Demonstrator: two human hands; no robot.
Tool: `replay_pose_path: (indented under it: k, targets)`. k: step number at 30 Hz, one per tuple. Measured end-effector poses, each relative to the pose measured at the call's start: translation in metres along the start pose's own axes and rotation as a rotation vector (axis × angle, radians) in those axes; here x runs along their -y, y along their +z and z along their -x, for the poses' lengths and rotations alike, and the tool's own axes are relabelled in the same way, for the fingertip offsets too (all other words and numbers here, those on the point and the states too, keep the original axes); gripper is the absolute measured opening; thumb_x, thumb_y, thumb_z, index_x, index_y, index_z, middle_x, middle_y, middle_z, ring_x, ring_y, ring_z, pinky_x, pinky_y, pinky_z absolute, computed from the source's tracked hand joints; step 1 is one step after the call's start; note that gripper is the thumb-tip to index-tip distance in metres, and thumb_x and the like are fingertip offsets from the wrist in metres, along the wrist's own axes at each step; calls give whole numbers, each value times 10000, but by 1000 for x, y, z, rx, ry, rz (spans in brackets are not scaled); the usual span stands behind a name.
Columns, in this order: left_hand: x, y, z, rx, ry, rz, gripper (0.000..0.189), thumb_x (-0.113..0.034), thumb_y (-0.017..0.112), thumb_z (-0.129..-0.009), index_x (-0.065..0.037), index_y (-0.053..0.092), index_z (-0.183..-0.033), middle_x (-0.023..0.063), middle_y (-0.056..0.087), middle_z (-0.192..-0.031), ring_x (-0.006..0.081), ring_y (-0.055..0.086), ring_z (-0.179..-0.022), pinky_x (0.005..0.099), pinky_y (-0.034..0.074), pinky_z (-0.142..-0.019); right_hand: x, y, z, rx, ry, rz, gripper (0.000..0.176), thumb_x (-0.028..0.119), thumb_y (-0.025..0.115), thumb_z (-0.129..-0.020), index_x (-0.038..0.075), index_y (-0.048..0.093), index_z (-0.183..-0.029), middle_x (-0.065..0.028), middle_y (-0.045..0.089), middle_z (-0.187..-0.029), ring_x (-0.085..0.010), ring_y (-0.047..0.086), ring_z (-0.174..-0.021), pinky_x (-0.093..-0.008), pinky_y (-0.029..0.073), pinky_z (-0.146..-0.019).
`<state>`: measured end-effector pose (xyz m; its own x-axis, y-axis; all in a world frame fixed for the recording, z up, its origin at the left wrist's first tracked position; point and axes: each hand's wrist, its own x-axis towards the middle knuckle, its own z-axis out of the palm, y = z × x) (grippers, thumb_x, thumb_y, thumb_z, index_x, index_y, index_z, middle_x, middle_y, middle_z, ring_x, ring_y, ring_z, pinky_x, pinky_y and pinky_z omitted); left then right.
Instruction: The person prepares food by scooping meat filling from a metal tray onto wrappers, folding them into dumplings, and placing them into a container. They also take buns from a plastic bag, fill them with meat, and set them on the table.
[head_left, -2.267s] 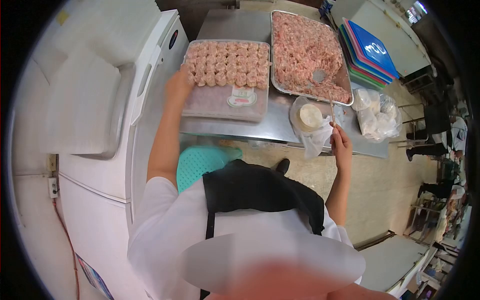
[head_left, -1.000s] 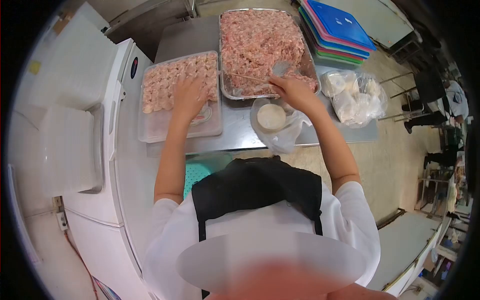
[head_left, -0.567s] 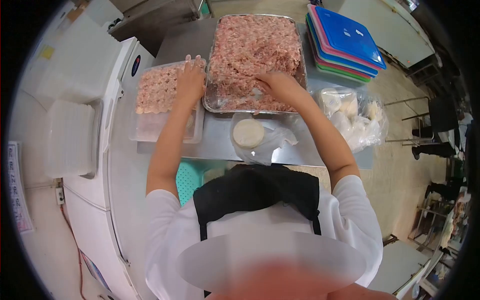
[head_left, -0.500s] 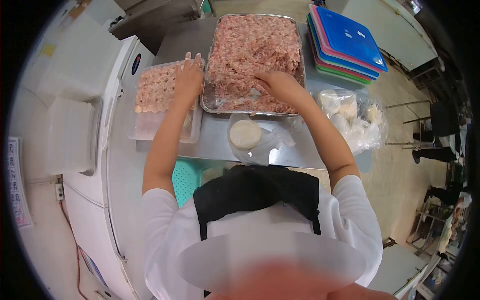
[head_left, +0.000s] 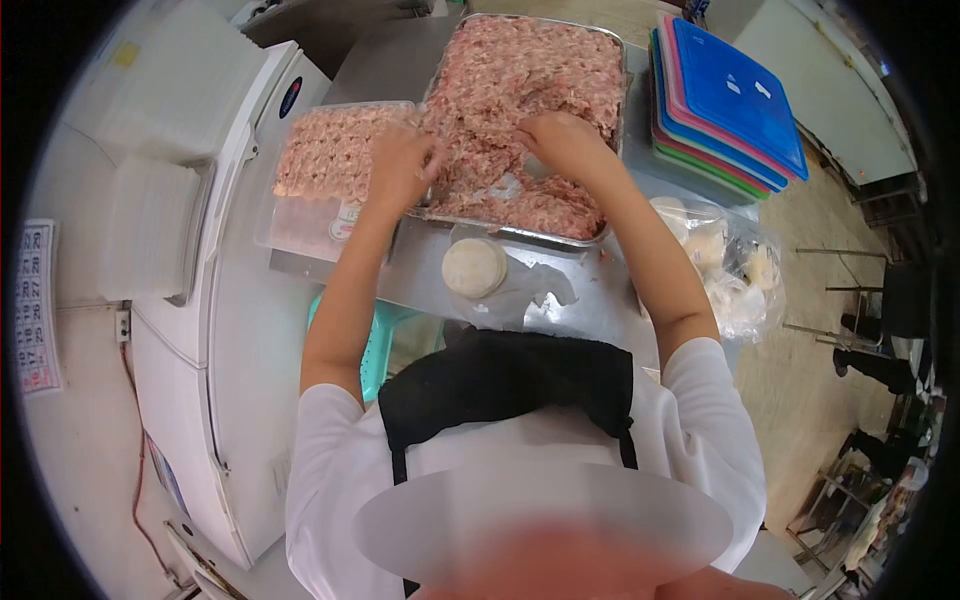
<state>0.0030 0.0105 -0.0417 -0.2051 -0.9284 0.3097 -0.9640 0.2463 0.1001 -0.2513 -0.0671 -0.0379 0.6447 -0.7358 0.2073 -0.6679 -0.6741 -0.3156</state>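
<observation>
My left hand point(head_left: 402, 168) is over the near left edge of a metal tray point(head_left: 535, 233) heaped with ground meat point(head_left: 530, 70), its fingers curled inward. Beside that hand, rows of filled dumplings point(head_left: 330, 150) cover the far part of a clear plastic container point(head_left: 300, 235). My right hand point(head_left: 565, 142) is closed down at the meat, with a greyish flat piece showing under its fingers; I cannot tell what it is. A stack of round dumpling wrappers point(head_left: 474, 267) sits in a plastic bag just in front of the tray.
Colored plastic lids point(head_left: 740, 105) are stacked at the back right. Below them lies a clear bag of more round wrappers point(head_left: 715, 250). A white freezer point(head_left: 260, 300) stands left of the metal table point(head_left: 400, 255), and a teal basket point(head_left: 378, 350) sits under its edge.
My left hand has moved from the dumpling container rightward to the tray, its spread fingers now curled. The right hand remains at the meat. The view has shifted slightly.
</observation>
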Motion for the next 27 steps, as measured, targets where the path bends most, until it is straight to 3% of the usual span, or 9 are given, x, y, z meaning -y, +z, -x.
replay_pose_path:
  k: [3,6,9,12,15,18,21,24,27]
  targets:
    - [-5,17,27,-37,45,79,155,-135,630,-803,-67,652,-940,179,590,-1100,368,509,-1081,448,401,-925,9,22,-20,-2,-71,69,188,150,530,-819,53,691,-814,-191,668,-818,-367,656,-793,-477,517,-678]
    - [-18,8,47,-201,10,286,200,-120,622,-807,-102,661,-1002,145,581,-903,350,520,-872,452,398,-810,33,45,0,108,-129,168,183,136,543,-766,39,691,-721,-193,664,-754,-349,667,-729,-460,523,-637]
    - [-22,0,75,-15,-141,329,263,-101,597,-817,-79,636,-1077,160,570,-931,355,530,-924,447,423,-818,45,71,36,57,-177,29,185,133,547,-754,13,686,-731,-191,662,-727,-333,671,-678,-450,529,-613]
    - [-27,5,96,30,-134,379,261,-87,593,-826,-79,631,-1084,154,564,-919,353,534,-862,444,428,-767,53,39,46,161,-201,96,176,135,556,-759,26,690,-727,-185,659,-708,-331,671,-675,-438,536,-615]
    - [-30,10,95,-112,-100,467,243,-81,579,-842,-84,637,-1079,150,565,-907,354,538,-855,423,439,-750,45,11,31,345,-133,127,169,138,564,-768,30,689,-731,-179,663,-722,-330,675,-692,-441,540,-615]
    - [-31,9,85,-203,-167,557,232,-85,583,-847,-87,634,-1074,145,571,-915,343,547,-876,417,447,-746,58,17,43,237,-204,226,174,147,566,-777,30,690,-741,-184,661,-722,-327,677,-688,-440,538,-585]
    - [-33,3,87,-168,-37,558,259,-102,609,-834,-103,616,-1093,139,577,-935,326,556,-895,416,451,-773,70,10,45,269,-149,259,180,151,560,-774,36,693,-736,-181,661,-714,-317,678,-686,-435,536,-581]
    - [-30,22,104,133,264,727,273,-162,670,-798,-111,619,-1061,135,570,-995,322,540,-953,416,442,-819,61,-2,42,294,-43,319,177,152,561,-761,38,693,-731,-170,663,-707,-306,679,-682,-427,533,-579]
    - [-46,19,111,219,335,675,288,-230,713,-762,-112,634,-1013,136,552,-1052,334,505,-1013,422,420,-879,76,20,49,211,-101,278,187,163,559,-777,37,684,-718,-166,659,-698,-318,670,-654,-438,523,-559]
